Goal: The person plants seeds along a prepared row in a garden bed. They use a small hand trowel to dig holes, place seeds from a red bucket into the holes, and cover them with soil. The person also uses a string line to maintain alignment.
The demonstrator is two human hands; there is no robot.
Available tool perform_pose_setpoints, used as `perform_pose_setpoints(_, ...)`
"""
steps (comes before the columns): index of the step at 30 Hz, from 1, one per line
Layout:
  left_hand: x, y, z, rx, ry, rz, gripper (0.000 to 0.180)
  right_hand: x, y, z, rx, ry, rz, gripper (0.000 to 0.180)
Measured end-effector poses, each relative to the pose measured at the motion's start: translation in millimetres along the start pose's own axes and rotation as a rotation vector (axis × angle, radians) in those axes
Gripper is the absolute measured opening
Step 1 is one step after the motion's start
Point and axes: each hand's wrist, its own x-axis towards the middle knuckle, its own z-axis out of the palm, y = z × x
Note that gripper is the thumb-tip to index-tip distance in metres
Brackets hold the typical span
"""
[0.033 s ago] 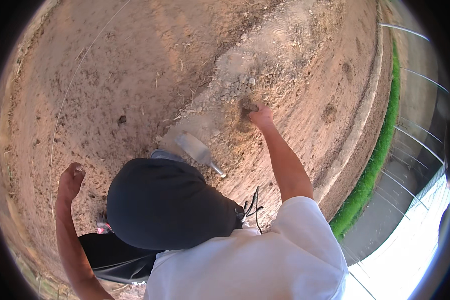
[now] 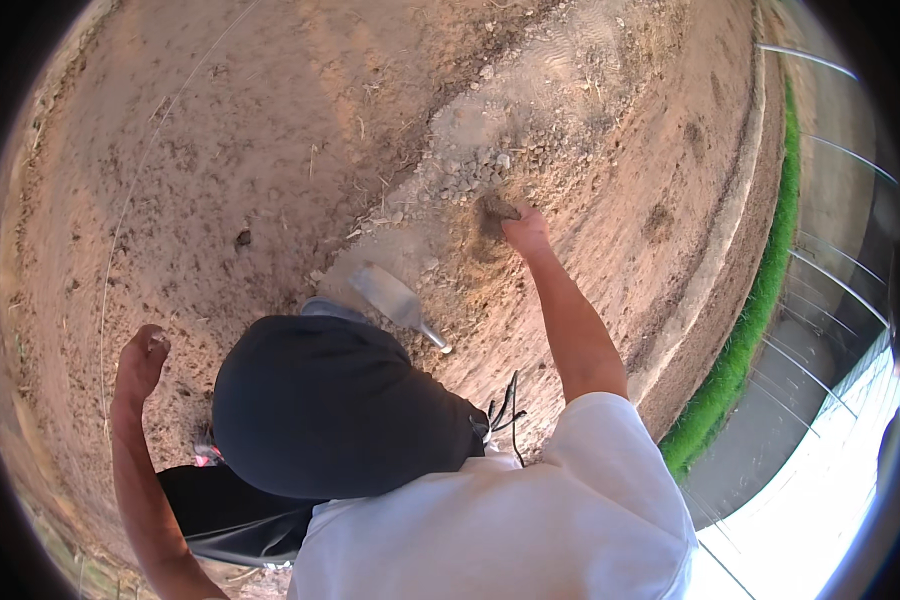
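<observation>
My right hand [image 2: 527, 232] reaches forward with its fingers closed round a brown, soil-coloured thing [image 2: 499, 208], perhaps a clod; its kind is unclear. Under it is a dark, shallow hollow [image 2: 487, 243] in the dirt. Off to the left, my left hand [image 2: 142, 362] hangs above the ground with its fingers curled. A small pale bit shows at its fingertips, too small to name. Between the hands, just beyond my dark-clad knee [image 2: 320, 400], a clear bottle [image 2: 385, 293] lies on its side, its narrow neck pointing toward me and to the right.
Loose stones [image 2: 475, 172] and pale gravel lie beyond the hollow. Brown soil [image 2: 240, 140] spreads to the left, with a thin line [image 2: 130, 190] across it. A raised dirt edge [image 2: 735, 230], a green grass strip [image 2: 760, 330] and curved wires [image 2: 840, 275] run along the right.
My right hand has shifted very slightly to the right, and the brown thing in it has tilted a little. My left hand and the bottle stay put.
</observation>
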Motion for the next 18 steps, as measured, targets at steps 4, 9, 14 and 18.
perform_pose_setpoints(4, 6.5, 2.2, 1.3, 0.002, 0.010, 0.028, 0.033, -1.1, 10.9, -7.8, 0.183, -0.025, 0.053, 0.037)
perform_pose_setpoints(9, 9.8, 1.8, 4.1, -0.002, 0.009, 0.040, 0.034, -5.3, 21.5, -7.4, 0.525, -0.118, 0.110, 0.039)
perform_pose_setpoints(14, 5.1, -5.6, 1.5, -0.009, -0.004, 0.000, 0.033, -8.5, 24.5, -5.3, 0.597, -0.165, 0.148, 0.042)
perform_pose_setpoints(18, 3.4, 2.4, -1.7, -0.002, -0.011, -0.016, 0.033, -1.9, 40.3, 8.0, 0.682, -0.196, 0.144, 0.046)
